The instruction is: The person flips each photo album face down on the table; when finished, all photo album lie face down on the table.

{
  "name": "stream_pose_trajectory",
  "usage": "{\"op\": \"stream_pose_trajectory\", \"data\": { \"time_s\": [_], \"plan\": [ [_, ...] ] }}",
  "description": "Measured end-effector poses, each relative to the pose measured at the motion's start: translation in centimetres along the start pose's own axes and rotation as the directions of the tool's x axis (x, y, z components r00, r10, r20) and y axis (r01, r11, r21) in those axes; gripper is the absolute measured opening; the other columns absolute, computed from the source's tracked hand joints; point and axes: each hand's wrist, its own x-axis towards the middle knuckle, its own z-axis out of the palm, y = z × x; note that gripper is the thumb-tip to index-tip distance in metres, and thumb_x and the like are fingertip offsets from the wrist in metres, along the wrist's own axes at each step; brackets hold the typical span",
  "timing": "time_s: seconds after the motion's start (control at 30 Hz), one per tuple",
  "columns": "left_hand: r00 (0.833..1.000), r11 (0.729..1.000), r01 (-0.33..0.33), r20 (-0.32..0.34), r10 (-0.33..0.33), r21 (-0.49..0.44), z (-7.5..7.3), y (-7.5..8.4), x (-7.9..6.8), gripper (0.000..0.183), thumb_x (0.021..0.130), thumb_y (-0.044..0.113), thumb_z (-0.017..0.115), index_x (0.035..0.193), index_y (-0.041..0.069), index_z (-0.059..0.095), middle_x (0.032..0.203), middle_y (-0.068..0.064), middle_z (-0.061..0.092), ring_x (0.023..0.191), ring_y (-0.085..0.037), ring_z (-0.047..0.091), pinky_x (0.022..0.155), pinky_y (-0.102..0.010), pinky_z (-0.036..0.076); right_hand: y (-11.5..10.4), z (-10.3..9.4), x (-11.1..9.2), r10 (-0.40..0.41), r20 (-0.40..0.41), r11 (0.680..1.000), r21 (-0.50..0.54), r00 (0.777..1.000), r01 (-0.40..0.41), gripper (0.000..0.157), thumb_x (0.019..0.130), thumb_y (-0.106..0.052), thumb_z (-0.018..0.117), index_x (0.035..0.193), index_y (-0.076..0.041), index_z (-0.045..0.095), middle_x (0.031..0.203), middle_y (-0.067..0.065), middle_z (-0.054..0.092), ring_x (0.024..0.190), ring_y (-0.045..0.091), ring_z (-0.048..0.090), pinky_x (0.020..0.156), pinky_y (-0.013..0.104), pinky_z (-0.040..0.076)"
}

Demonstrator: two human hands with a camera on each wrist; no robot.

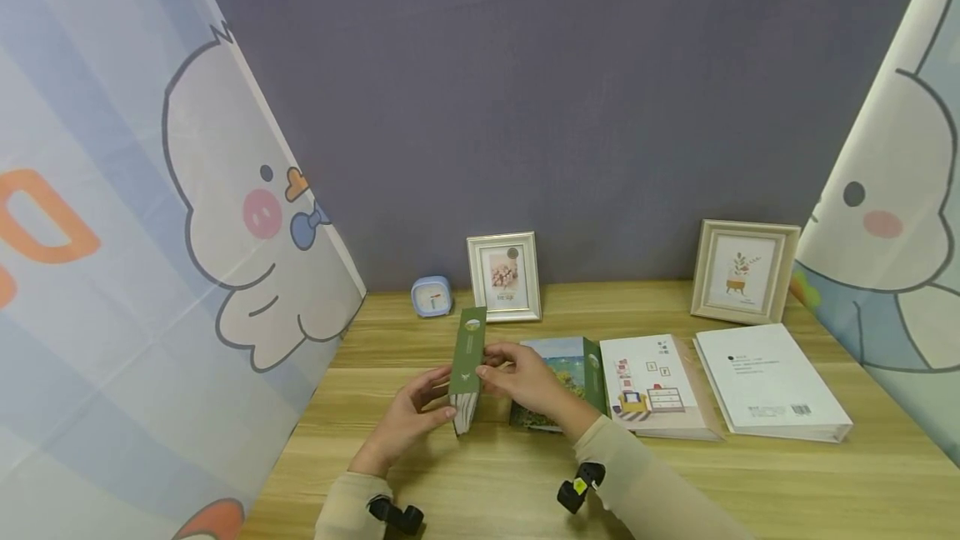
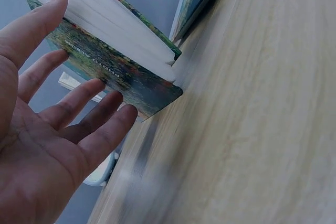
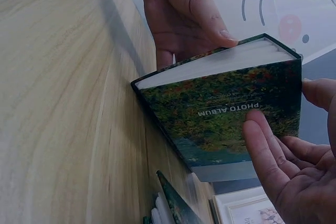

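Note:
A green-spined photo album stands on edge on the wooden table, its spine turned up and its pages showing at the near end. My left hand holds its left side, thumb by the near end of the spine and fingertips on the painted cover, as the left wrist view shows. From the other side my right hand grips it, thumb at the spine and fingers against the cover lettered "PHOTO ALBUM". Just right of it lies a second green-spined album, partly hidden by my right hand and forearm.
A white book with a furniture drawing and a plain white book lie to the right. Along the back stand a blue clock, a small picture frame and a larger frame. Printed cloth walls flank the table.

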Motion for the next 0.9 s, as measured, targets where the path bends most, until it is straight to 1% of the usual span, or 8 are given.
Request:
{"op": "stream_pose_trajectory", "data": {
  "time_s": [0.13,0.27,0.37,0.43,0.57,0.63,0.77,0.9],
  "plan": [
    [1.0,1.0,-0.014,0.002,0.014,-0.003,0.0,0.0,0.0,0.061,0.099,0.003,0.073,0.155,0.009,0.049,0.159,-0.017,0.046,0.141,-0.045,0.047,0.112,-0.045,0.048,0.3,-0.1,-0.2,0.0,-0.005,1.0,-0.002,1.0,0.0,0.052,0.102,-0.025,0.072,0.143,0.004,0.059,0.116,0.015,0.068,0.095,0.042,0.073,0.08,0.057,0.061],
    [1.0,1.0,0.009,-0.014,-0.009,-0.004,0.1,0.1,-0.1,0.058,0.098,0.005,0.073,0.152,0.007,0.052,0.156,-0.017,0.049,0.14,-0.044,0.048,0.109,-0.039,0.051,0.5,-0.1,-0.5,0.005,-0.011,1.0,0.006,1.0,-0.005,0.052,0.102,-0.022,0.073,0.143,0.006,0.059,0.116,0.015,0.069,0.094,0.044,0.073,0.08,0.058,0.061],
    [1.0,1.0,0.026,-0.017,-0.026,0.001,0.1,0.1,-0.1,0.057,0.099,0.006,0.073,0.152,0.007,0.053,0.155,-0.016,0.051,0.139,-0.043,0.049,0.106,-0.036,0.052,0.5,0.0,-0.7,0.015,-0.015,1.0,0.016,1.0,-0.014,0.054,0.102,-0.021,0.073,0.144,0.009,0.056,0.117,0.016,0.069,0.094,0.043,0.073,0.079,0.057,0.062],
    [0.999,1.0,0.03,-0.015,-0.03,0.01,0.1,0.1,-0.2,0.056,0.099,0.006,0.073,0.152,0.008,0.054,0.155,-0.016,0.051,0.139,-0.043,0.05,0.107,-0.037,0.052,0.6,-0.1,-0.9,0.019,-0.011,0.999,0.027,1.0,-0.018,0.056,0.102,-0.02,0.073,0.145,0.01,0.054,0.117,0.016,0.068,0.094,0.043,0.073,0.079,0.057,0.062],
    [0.999,0.999,0.037,-0.01,-0.037,0.024,0.0,-0.1,-0.2,0.055,0.1,0.008,0.072,0.152,0.011,0.054,0.155,-0.015,0.051,0.14,-0.042,0.049,0.109,-0.045,0.05,0.7,-0.1,-1.0,0.018,-0.008,0.999,0.045,1.0,-0.018,0.06,0.102,-0.018,0.072,0.148,0.012,0.049,0.119,0.018,0.068,0.093,0.039,0.074,0.079,0.056,0.062],
    [0.999,0.999,0.047,-0.009,-0.047,0.025,0.0,-0.2,-0.3,0.054,0.101,0.009,0.072,0.152,0.011,0.054,0.155,-0.016,0.05,0.141,-0.042,0.048,0.109,-0.046,0.05,0.8,0.0,-1.1,0.02,-0.007,0.998,0.061,1.0,-0.02,0.062,0.101,-0.017,0.073,0.15,0.011,0.047,0.12,0.02,0.067,0.094,0.037,0.074,0.08,0.056,0.062],
    [0.997,0.997,0.071,-0.009,-0.071,0.032,0.0,-0.3,-0.3,0.051,0.102,0.01,0.07,0.151,0.01,0.055,0.157,-0.017,0.049,0.143,-0.045,0.045,0.109,-0.045,0.05,0.9,-0.1,-1.1,0.014,-0.014,0.995,0.1,1.0,-0.013,0.066,0.101,-0.013,0.073,0.155,0.008,0.04,0.122,0.023,0.066,0.096,0.035,0.074,0.082,0.057,0.062],
    [0.996,0.995,0.087,-0.026,-0.085,0.055,0.1,-0.5,-0.3,0.049,0.102,0.009,0.07,0.149,0.008,0.056,0.158,-0.016,0.048,0.144,-0.047,0.043,0.113,-0.051,0.046,1.1,-0.3,-1.1,-0.003,-0.027,0.992,0.124,1.0,0.006,0.069,0.1,-0.008,0.073,0.157,0.007,0.037,0.124,0.026,0.064,0.098,0.035,0.073,0.084,0.059,0.061]
  ]
}}
